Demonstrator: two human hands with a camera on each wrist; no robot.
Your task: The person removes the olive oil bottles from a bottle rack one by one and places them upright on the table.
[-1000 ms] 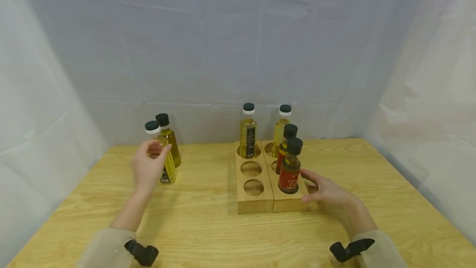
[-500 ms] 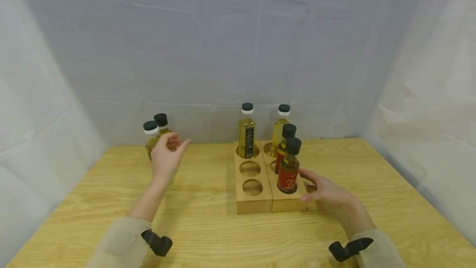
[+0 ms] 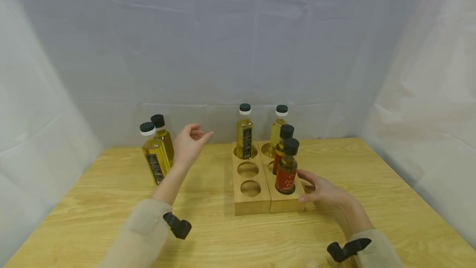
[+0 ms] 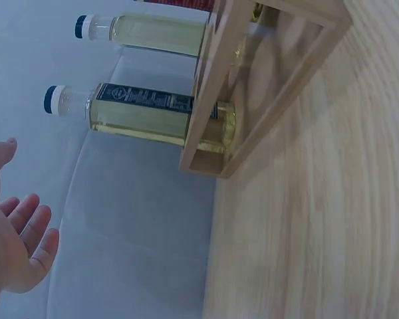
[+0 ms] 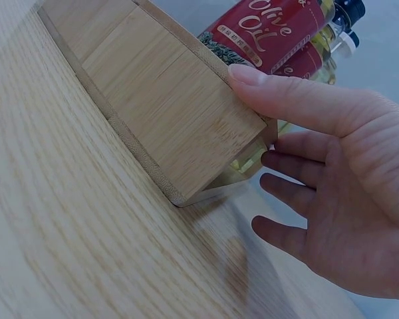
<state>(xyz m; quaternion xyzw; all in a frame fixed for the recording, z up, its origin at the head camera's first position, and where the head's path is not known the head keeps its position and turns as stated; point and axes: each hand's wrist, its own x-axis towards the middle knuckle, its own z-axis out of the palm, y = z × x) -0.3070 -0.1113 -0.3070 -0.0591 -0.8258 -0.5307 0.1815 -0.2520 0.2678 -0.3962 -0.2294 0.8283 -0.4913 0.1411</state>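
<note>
- Head view: the left hand point(image 3: 189, 144) is up in the air with its fingers loosely spread. It holds nothing.
- Two oil bottles point(image 3: 154, 154) stand upright on the surface point(image 3: 93, 202), just to the left of that hand, not touching it.
- The wooden rack point(image 3: 256, 185) is to the right of the left hand. Its two near left holes point(image 3: 249, 179) have no bottle in them.
- The right hand point(image 3: 321, 189) lies flat, thumb pressed on the rack's right side, by the red bottle point(image 3: 286, 168).
- Two yellow bottles point(image 3: 243, 133) stand in the far holes.
- The left hand is the one nearer the loose bottles.
</note>
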